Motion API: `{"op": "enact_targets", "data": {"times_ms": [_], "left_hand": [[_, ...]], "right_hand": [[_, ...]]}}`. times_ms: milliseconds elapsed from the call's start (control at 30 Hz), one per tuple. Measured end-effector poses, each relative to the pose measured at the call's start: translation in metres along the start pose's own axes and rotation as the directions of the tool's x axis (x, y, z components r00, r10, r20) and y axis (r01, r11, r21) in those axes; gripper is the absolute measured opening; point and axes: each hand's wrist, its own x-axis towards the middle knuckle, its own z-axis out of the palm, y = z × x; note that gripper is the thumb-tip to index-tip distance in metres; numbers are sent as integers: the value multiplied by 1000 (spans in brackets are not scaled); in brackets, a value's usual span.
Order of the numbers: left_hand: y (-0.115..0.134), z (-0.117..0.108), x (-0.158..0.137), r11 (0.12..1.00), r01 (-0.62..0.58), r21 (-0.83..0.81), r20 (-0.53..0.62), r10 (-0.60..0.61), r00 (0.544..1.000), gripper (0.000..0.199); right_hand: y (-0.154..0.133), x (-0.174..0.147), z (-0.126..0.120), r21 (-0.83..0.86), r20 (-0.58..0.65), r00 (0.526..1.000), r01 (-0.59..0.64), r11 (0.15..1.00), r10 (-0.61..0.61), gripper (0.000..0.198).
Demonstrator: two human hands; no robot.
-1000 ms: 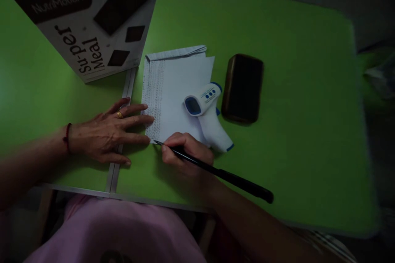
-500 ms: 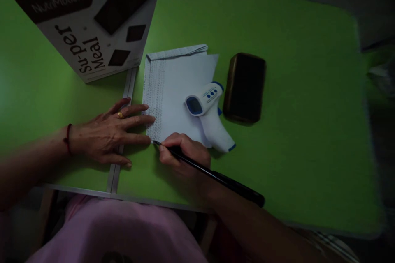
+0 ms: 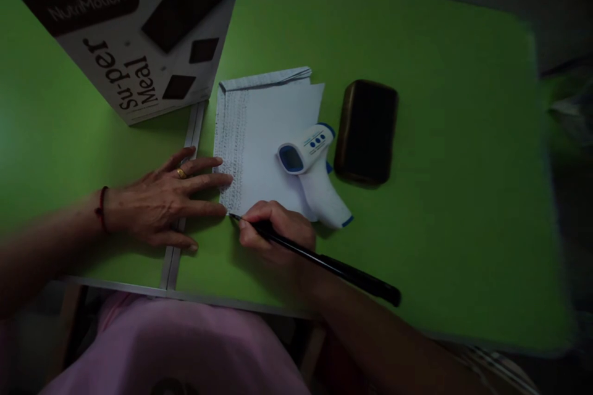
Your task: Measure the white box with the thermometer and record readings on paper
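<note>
My left hand lies flat with fingers spread, its fingertips on the left edge of a sheet of paper. Rows of small dark handwriting run along that left side, and the sheet's far edge is folded over. In my right hand a long black pen is pinched near its point. The pen's tip meets the paper's near left corner, close to my left fingers. A white and blue infrared thermometer rests on the right part of the paper, just beyond my right hand.
A dark rectangular case with brown edges lies right of the thermometer. A large white printed box stands at the back left. Underneath is a green table with a metal seam running under my left hand.
The pen's rear end has shifted slightly right and up as its tilt changes; its tip stays at the paper's near left corner. My left hand keeps its place.
</note>
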Motion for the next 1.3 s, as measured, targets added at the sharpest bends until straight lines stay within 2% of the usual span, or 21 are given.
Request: {"op": "enact_targets", "data": {"times_ms": [167, 333, 567, 733, 1000, 1167, 1300], "left_hand": [[-1, 1, -1, 1000, -11, -5, -22, 11, 1000, 55], [-2, 3, -1, 1000, -31, -7, -40, 30, 999, 57], [-1, 1, -1, 1000, -25, -9, -28, 24, 999, 57], [-1, 1, -1, 1000, -18, -4, -22, 18, 1000, 56], [-2, 1, -1, 1000, -14, -3, -11, 14, 1000, 56], [-1, 0, -1, 1000, 6, -5, -12, -6, 1000, 55], [-1, 1, -2, 1000, 15, -7, -7, -15, 1000, 54]], "right_hand": [[-2, 2, -2, -30, -40, 999, -30, 999, 29, 12], [-1, 1, -1, -55, -17, 998, -56, 997, 55, 11], [0, 2, -2, -15, -1, 1000, -9, 1000, 9, 13], [-1, 1, -2, -22, 5, 999, -35, 999, 35, 12], [1, 0, 0, -17, -28, 1000, -10, 1000, 9, 13], [0, -1, -2, -8, -40, 997, -65, 998, 65, 13], [0, 1, -2, -28, -26, 998, -60, 998, 59, 12]]}}
